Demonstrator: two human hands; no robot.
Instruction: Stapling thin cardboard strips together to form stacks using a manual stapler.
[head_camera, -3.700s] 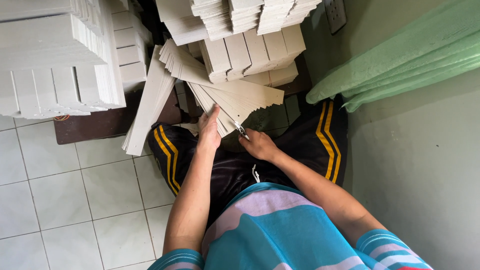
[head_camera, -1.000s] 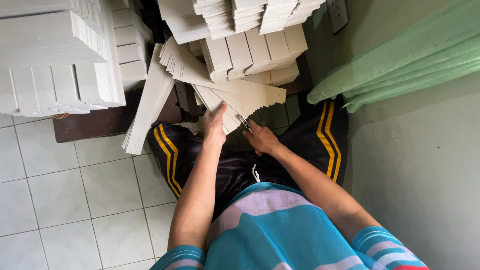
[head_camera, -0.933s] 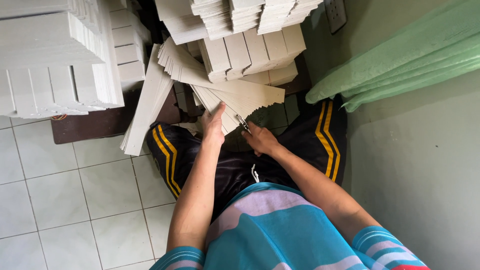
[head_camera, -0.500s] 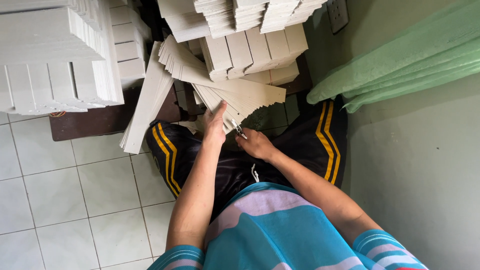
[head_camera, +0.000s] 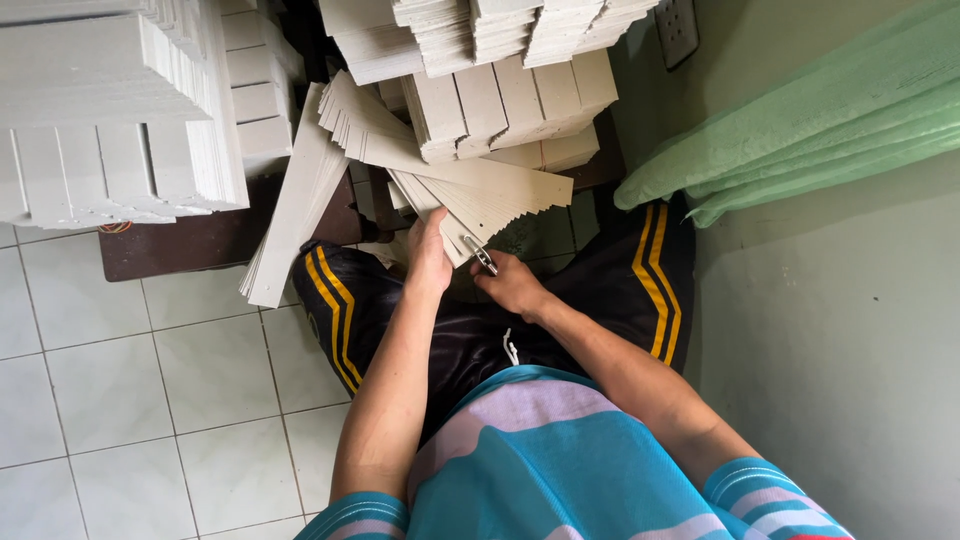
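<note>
My left hand (head_camera: 428, 255) grips the near end of a fanned stack of pale cardboard sheets (head_camera: 495, 195) that rests over my lap. My right hand (head_camera: 512, 285) is closed around a small metal tool (head_camera: 481, 256), whose tip touches the lower edge of the fanned stack. I sit in black trousers with yellow stripes (head_camera: 480, 330) and a turquoise striped shirt. The fingertips of both hands are partly hidden by the sheets.
Tall stacks of pale cardboard pieces (head_camera: 110, 110) stand at the left on a dark wooden board (head_camera: 200, 240); more bundles (head_camera: 500, 60) pile up ahead. A loose bundle (head_camera: 300, 200) leans by my left knee. Green cloth (head_camera: 800, 120) hangs right, against a grey wall. White floor tiles (head_camera: 120, 400) lie to the left.
My right hand has shifted a little toward me along the stack's edge with the tool. My left hand keeps its hold on the sheets.
</note>
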